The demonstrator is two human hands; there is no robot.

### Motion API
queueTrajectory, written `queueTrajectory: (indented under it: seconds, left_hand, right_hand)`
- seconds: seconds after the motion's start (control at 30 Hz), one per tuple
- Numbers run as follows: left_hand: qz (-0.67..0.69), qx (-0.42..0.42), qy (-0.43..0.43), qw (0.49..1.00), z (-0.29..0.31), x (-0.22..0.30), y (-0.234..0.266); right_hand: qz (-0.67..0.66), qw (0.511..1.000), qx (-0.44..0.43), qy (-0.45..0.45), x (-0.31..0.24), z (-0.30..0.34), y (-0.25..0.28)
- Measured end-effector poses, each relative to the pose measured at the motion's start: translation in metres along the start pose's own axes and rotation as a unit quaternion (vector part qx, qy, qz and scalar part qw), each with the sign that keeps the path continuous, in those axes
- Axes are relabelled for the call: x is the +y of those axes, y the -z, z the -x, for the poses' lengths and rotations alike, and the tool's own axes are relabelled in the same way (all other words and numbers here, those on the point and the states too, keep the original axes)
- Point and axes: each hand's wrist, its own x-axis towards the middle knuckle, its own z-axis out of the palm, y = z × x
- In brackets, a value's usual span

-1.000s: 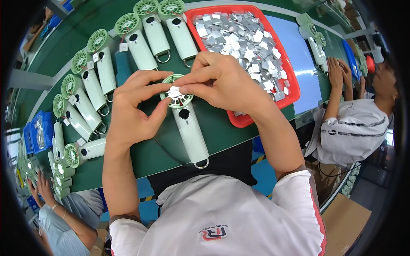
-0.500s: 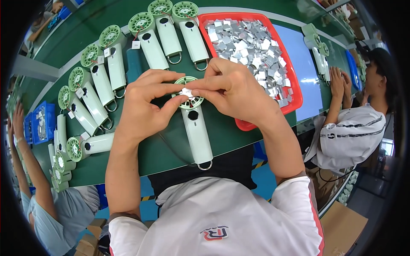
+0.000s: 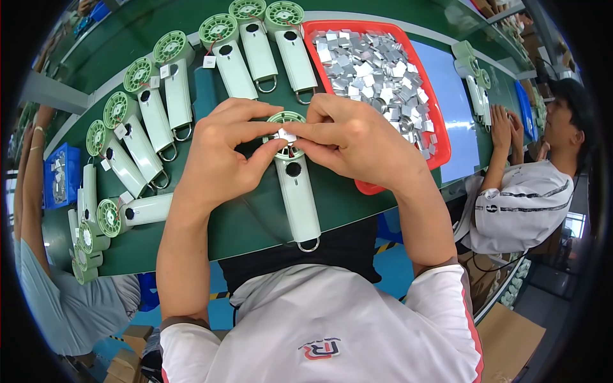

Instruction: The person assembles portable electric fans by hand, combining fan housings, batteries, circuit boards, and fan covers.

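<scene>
A pale green handheld fan (image 3: 299,198) lies in front of me, its round slotted head away from me and its metal loop toward me. Over the head sits a small white square piece (image 3: 287,135), partly hidden by fingertips. The thumb and index finger of my left hand (image 3: 227,150) close on its left side, the other fingers reaching along the fan head's rim. From the right, my right hand (image 3: 357,137) pinches the same piece between thumb and index finger, its remaining fingers curled.
Several similar fans (image 3: 153,118) stretch in an arc across the green table (image 3: 220,239), some with white square pieces on wires. A red tray (image 3: 445,143) of silvery squares stands at the right. A blue bin (image 3: 75,175) is at far left. Co-workers sit on both sides.
My hands stay at the fan head, with the fingertips slightly shifted on the white piece. The view has moved a little, and the left co-worker's arms have changed position.
</scene>
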Motion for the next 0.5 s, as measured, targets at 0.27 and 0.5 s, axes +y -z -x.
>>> queueTrajectory:
  seconds: [0.27,0.5]
  left_hand:
    - [0.006,-0.003,0.01,1.0,0.0005,-0.0005,0.0003]
    - [-0.001,-0.009,-0.002,1.0,-0.0023,0.0008,0.0005]
  right_hand:
    - [-0.009,1.0,0.004,-0.011,-0.0005,-0.0028,-0.0034]
    - [0.005,0.999,0.022,-0.038,-0.0047,-0.0018,-0.0043]
